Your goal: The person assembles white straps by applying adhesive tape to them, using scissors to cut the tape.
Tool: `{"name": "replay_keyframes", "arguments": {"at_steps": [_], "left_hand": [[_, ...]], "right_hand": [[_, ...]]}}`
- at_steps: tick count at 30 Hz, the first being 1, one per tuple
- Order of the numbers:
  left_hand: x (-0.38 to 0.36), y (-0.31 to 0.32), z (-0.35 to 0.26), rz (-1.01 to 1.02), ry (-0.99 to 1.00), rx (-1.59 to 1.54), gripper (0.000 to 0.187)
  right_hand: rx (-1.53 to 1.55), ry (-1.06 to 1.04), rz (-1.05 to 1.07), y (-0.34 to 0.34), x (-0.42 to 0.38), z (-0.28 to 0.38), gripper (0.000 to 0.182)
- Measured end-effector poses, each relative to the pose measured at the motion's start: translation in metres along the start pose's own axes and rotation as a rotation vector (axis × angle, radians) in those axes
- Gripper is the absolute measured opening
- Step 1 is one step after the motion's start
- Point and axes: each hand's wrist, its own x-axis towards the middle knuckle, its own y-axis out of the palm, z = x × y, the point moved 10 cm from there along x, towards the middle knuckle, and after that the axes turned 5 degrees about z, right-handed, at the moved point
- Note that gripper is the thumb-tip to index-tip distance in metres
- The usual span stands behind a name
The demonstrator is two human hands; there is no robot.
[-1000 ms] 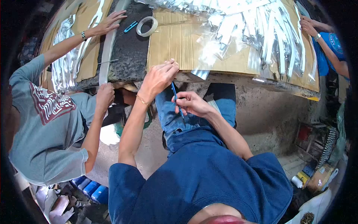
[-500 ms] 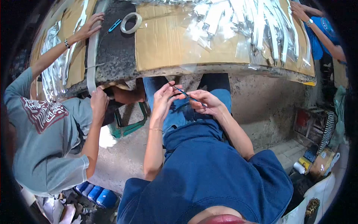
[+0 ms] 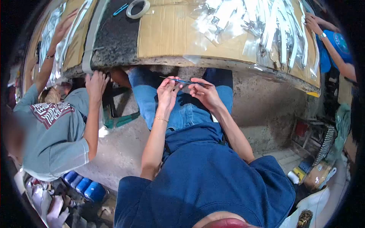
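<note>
Above my lap, a thin blue-and-black rod-like tool [image 3: 185, 81] lies nearly level between my two hands. A fine point sticks out past the fingers at its left end; its exact kind is too small to make out. My left hand [image 3: 167, 95] pinches it near that end, fingertips together. Around the dark right-hand part, the fingers of my right hand [image 3: 205, 94] are closed. Both hands are just short of the table's near edge, over my jeans [image 3: 182, 116].
The table [image 3: 114, 47] carries cardboard [image 3: 163, 34], clear plastic with white strips [image 3: 270, 30], a tape roll [image 3: 131, 16] and a light-blue cutter [image 3: 120, 9]. A co-worker in a grey shirt [image 3: 64, 140] sits at left; another in blue [image 3: 336, 47] is at right. Blue rolls [image 3: 95, 192] lie on the floor.
My hands have risen slightly towards the table edge, and the tool has turned from slanting to nearly level. The grey-shirted co-worker's far hand has moved left over the white strips.
</note>
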Motion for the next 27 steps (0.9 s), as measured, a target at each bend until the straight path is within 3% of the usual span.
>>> {"name": "replay_keyframes", "arguments": {"at_steps": [2,4,5,7,9,11,15,16,20,21,23,24,26,27], "left_hand": [[-0.002,0.005,0.000,0.029,0.031,0.010,0.014],[-0.005,0.018,-0.006,-0.012,0.076,0.149,0.013],[-0.005,0.023,-0.010,-0.029,0.098,0.146,0.013],[-0.002,0.033,-0.025,-0.061,0.168,0.366,0.013],[0.000,0.039,-0.033,-0.094,0.199,0.431,0.015],[-0.001,0.043,-0.033,-0.099,0.194,0.587,0.020],[0.000,0.037,-0.020,-0.132,0.153,0.625,0.024],[0.000,0.034,-0.015,-0.175,0.127,0.560,0.025],[0.004,0.003,0.025,-0.229,-0.034,0.296,0.035],[0.007,0.011,0.020,-0.178,0.004,0.379,0.036],[0.006,0.004,0.026,-0.310,-0.065,0.438,0.034],[0.005,0.010,0.020,-0.283,-0.064,0.439,0.034],[-0.006,0.035,-0.033,-0.249,0.218,1.189,0.030],[-0.010,0.040,-0.046,-0.252,0.196,1.131,0.018]], "right_hand": [[-0.170,-0.033,0.029,-0.004,0.007,0.003,0.030],[-0.591,-0.006,-0.080,-0.012,0.010,0.014,0.032],[-0.600,0.005,-0.055,-0.008,0.012,0.014,0.032],[-0.883,-0.252,-0.046,0.008,0.015,0.042,0.036],[-0.964,-0.218,0.015,0.011,0.024,0.051,0.038],[-1.206,-0.357,0.156,0.030,0.021,0.059,0.038],[-1.216,-0.344,0.158,0.032,0.012,0.058,0.033],[-1.268,-0.518,0.106,0.043,0.003,0.071,0.024],[-1.205,-0.481,0.081,0.044,-0.008,0.070,0.015],[-1.205,-0.496,0.082,0.047,-0.007,0.072,0.015],[-1.284,-0.517,0.106,0.055,-0.008,0.075,0.015],[-1.292,-0.495,0.100,0.050,-0.002,0.072,0.015],[-1.361,-0.505,0.046,0.047,0.007,0.076,0.016],[-1.424,-0.492,0.014,0.046,0.008,0.075,0.017]]}}
